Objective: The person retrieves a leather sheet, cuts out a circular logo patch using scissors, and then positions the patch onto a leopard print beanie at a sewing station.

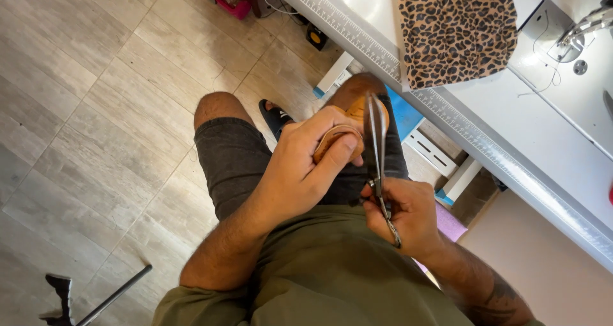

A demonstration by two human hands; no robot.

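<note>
Head view, looking down at a seated person over the lap.

Left hand: forearm enters from 7 o'clock and runs up toward the centre. The wrist is bent, the fingers curled closed around a small tan leather piece, thumb pressed along its lower edge. The piece sits just above centre, held over the right thigh, clear of the desk. Its exact shape cannot be told, as the fingers cover much of it.

Right hand: forearm enters from 5 o'clock, with a tattoo showing near the frame edge. The hand is closed on the handles of a pair of scissors. The blades point toward 12 o'clock and stand against the right edge of the leather piece, touching or just beside it; whether the blades are cutting into it cannot be told. The handles sit low in the hand, toward 5 o'clock of the blades.

Surroundings: a white desk runs diagonally from 12 o'clock to 4 o'clock, with a ruled measuring strip along its near edge. A leopard-print fabric piece lies on it at 1 o'clock, well apart from both hands. Part of a sewing machine shows at 2 o'clock. The person wears dark shorts and an olive shirt. A black sandal rests on the grey tiled floor at 11 o'clock of the hands.
</note>
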